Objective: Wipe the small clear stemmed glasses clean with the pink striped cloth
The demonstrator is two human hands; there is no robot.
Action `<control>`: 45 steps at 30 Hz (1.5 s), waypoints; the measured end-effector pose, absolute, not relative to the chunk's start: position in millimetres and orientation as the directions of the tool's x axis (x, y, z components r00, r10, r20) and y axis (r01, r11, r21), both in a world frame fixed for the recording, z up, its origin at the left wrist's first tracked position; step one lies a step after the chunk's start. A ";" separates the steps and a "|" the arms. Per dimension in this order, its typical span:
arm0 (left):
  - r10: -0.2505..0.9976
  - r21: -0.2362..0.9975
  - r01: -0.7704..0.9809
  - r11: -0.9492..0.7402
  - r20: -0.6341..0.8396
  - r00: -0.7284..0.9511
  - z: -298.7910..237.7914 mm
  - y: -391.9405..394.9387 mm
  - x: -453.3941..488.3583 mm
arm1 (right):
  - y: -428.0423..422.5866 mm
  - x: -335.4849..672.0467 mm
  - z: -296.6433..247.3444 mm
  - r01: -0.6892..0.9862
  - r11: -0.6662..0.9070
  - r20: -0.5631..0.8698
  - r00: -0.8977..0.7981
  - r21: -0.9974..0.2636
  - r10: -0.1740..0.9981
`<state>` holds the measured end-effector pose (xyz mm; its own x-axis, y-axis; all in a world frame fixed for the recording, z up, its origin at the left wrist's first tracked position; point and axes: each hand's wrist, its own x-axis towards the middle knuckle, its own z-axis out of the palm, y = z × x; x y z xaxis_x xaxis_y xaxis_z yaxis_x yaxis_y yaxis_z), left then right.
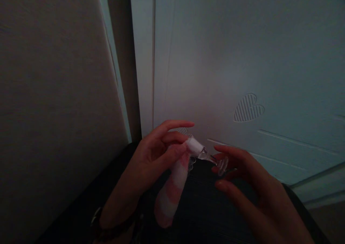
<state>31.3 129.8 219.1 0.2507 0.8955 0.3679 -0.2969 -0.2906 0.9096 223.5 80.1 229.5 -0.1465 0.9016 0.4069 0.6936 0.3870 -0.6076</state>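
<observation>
Right hand (244, 174) fingers pinch a clear clip (219, 163); left hand (152, 154) grips striped sock (174, 188).

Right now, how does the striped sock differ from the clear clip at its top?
The striped sock is opaque, banded pink and white; the clear clip is see-through. The sock is the longer one and hangs limp; the clip is short and juts sideways. The left hand pinches the sock's top; the right hand holds the clip's far end with its fingertips. The two meet at the sock's top, between the hands.
</observation>
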 end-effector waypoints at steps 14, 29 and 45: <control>0.820 0.878 -0.051 -0.476 0.464 0.336 218.1 123.2 24.6 | 82.7 225.7 230.2 0.526 0.271 0.344 0.044 -0.806 0.938; 0.874 0.907 -0.405 -0.116 0.286 0.392 222.0 127.7 27.0 | 87.8 226.0 221.9 0.572 0.409 0.454 -0.071 -0.711 0.888; 0.946 0.923 -0.298 -0.242 0.293 0.137 217.7 121.7 32.1 | 77.9 219.8 226.0 0.636 0.414 0.488 -0.067 -0.651 0.870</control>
